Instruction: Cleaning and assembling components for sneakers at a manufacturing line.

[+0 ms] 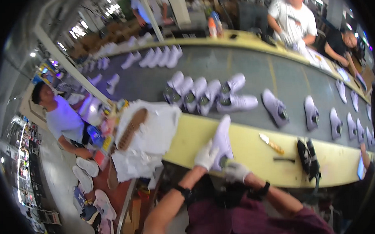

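Observation:
A pale lavender sneaker point(223, 134) is tilted over the front edge of the yellow worktop, toe pointing away from me and heel toward me. My left hand point(206, 156), in a white glove, grips the left side of the sneaker. On the right of the heel, my right hand point(236, 172), also gloved, has its fingers curled in at the shoe's opening. A dark greenish patch shows inside that opening. Just what the right fingertips pinch is partly hidden.
A yellow-handled knife point(272, 143) and a black strapped tool point(308, 158) lie on the yellow worktop point(246, 146). Beyond runs a grey conveyor point(251, 59) carrying several lavender sneakers point(210, 93). At left, white paper point(149, 137) holds a brown sole point(133, 128). Several people work around.

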`<state>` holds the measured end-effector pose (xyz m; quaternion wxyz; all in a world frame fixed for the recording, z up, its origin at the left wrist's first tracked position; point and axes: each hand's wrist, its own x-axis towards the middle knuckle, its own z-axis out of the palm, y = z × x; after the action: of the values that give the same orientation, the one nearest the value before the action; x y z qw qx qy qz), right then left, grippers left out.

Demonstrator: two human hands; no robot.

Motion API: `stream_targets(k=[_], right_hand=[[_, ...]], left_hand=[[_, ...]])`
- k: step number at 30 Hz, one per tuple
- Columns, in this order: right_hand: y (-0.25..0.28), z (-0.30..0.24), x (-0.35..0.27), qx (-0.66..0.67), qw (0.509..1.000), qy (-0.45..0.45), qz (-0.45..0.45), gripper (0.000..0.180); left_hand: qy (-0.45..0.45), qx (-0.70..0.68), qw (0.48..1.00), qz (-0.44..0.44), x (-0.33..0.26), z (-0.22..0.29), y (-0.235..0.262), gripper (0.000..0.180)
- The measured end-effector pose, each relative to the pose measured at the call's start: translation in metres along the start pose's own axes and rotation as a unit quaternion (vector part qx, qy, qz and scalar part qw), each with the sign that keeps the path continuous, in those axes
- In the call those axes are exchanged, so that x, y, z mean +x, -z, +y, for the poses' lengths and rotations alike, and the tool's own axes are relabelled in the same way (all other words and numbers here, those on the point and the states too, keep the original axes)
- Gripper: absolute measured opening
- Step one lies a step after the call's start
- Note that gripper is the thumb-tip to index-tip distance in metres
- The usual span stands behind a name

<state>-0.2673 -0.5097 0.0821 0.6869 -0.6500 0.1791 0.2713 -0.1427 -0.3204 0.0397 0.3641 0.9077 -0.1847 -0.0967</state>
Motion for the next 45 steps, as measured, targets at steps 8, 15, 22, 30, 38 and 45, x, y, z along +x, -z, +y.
stream_targets(k=[8,15,22,30,38,45], right_hand=[[0.015,0.008,0.008,-0.034,0.998,0.019,0.055,0.031],[0.013,0.007,0.003,-0.054,0.997,0.001,0.060,0.032],[0.008,0.006,0.008,-0.095,0.994,0.009,0.062,0.031],[0.003,-0.002,0.013,-0.168,0.983,-0.014,0.076,0.025],[0.037,0.008,0.015,-0.080,0.993,-0.022,0.083,0.023],[0.050,0.002,0.020,-0.017,0.994,-0.067,0.085,0.026]], left_hand=[[-0.084,-0.112,0.990,-0.031,-0.011,-0.003,0.017,0.089],[-0.030,-0.113,0.992,-0.047,-0.038,0.010,0.020,0.090],[-0.035,-0.078,0.996,-0.009,-0.057,-0.004,0.022,0.085],[-0.024,0.115,0.992,0.054,-0.045,0.067,0.036,0.108],[0.150,0.066,0.983,-0.085,-0.012,0.091,0.074,0.109],[0.229,-0.774,0.590,-0.022,0.016,-0.007,0.101,0.048]])
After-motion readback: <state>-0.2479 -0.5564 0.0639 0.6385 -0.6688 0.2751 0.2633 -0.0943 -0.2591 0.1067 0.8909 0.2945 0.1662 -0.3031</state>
